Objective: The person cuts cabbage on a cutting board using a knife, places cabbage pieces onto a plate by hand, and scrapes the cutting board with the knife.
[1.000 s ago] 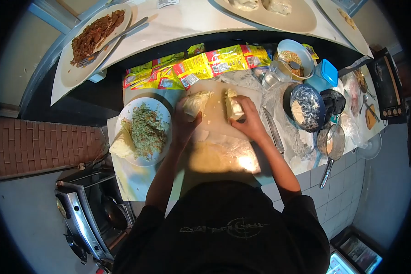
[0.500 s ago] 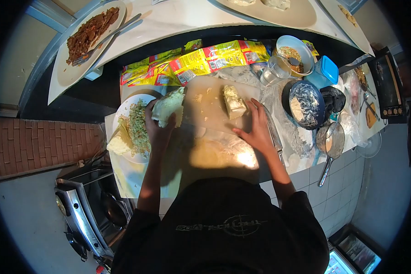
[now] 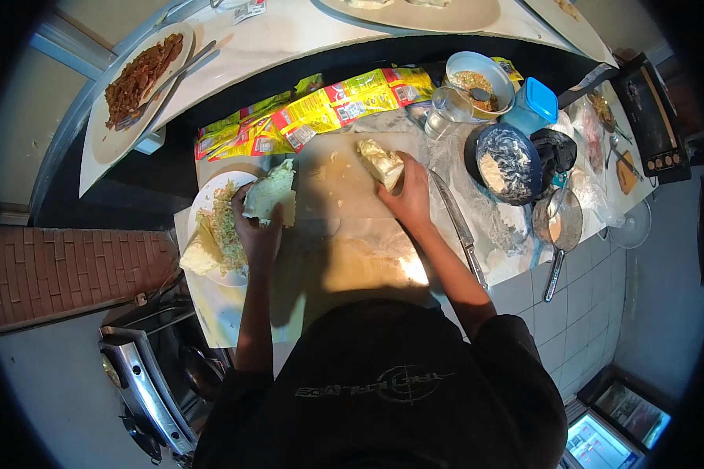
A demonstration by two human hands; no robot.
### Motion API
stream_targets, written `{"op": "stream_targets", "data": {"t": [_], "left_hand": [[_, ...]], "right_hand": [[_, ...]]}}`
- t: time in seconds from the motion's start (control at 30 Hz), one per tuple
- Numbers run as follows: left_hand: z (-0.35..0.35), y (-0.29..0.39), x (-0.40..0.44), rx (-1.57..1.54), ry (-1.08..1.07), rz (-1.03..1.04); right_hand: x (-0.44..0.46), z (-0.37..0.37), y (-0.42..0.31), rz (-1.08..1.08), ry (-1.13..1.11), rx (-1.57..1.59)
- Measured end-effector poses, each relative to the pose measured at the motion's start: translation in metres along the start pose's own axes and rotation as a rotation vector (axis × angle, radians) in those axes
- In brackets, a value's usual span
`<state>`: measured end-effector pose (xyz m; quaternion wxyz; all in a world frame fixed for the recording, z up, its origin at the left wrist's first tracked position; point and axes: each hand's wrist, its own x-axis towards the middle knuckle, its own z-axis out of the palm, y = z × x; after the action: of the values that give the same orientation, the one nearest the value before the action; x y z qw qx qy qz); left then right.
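Observation:
My left hand (image 3: pixel 256 230) is wrapped round a pale green-white piece of cabbage (image 3: pixel 272 193), held over the right edge of a white plate (image 3: pixel 203 199). On that plate lie chopped greens (image 3: pixel 225 234) and another pale cabbage piece (image 3: pixel 202 248). My right hand (image 3: pixel 409 195) grips a yellowish cabbage piece (image 3: pixel 381 162) near the top right of the cutting board (image 3: pixel 344 184). Small pale scraps lie on the board between my hands. To the right of my right hand is a long knife (image 3: pixel 455 219).
Yellow-red packets (image 3: pixel 321 113) line the back. At right are a clear cup (image 3: pixel 448 112), a light blue bowl (image 3: pixel 481 66), a dark floury bowl (image 3: pixel 508 166), a blue-lidded container (image 3: pixel 533 105) and a strainer (image 3: pixel 558 223). A plate of brown food (image 3: pixel 142 78) stands on the upper shelf.
My left hand has moved left with its cabbage piece, from the board to the plate's edge. My right hand let go of its piece, then closed on it again and tilted it.

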<state>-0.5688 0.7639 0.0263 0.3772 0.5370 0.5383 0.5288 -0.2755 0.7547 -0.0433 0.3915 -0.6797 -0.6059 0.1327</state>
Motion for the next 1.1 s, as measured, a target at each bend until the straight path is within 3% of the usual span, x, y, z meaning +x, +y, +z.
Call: {"op": "stream_targets", "data": {"t": [0.17, 0.5, 0.7, 0.9, 1.1], "left_hand": [[-0.001, -0.007, -0.002, -0.034, -0.026, 0.017], [-0.002, 0.001, -0.009, -0.096, -0.032, -0.014], [0.008, -0.001, -0.006, 0.182, -0.105, 0.129], [0.025, -0.012, 0.031, 0.164, -0.515, 0.142], [0.039, -0.027, 0.049, 0.214, -0.483, 0.167]], "right_hand": [[0.008, -0.012, 0.01, -0.164, -0.066, -0.068], [-0.031, -0.051, 0.005, -0.26, -0.161, -0.129], [-0.041, -0.053, 0.005, -0.097, -0.192, 0.141], [-0.016, -0.068, 0.009, -0.052, -0.181, 0.182], [0.003, -0.069, 0.014, -0.052, -0.302, 0.14]]}}
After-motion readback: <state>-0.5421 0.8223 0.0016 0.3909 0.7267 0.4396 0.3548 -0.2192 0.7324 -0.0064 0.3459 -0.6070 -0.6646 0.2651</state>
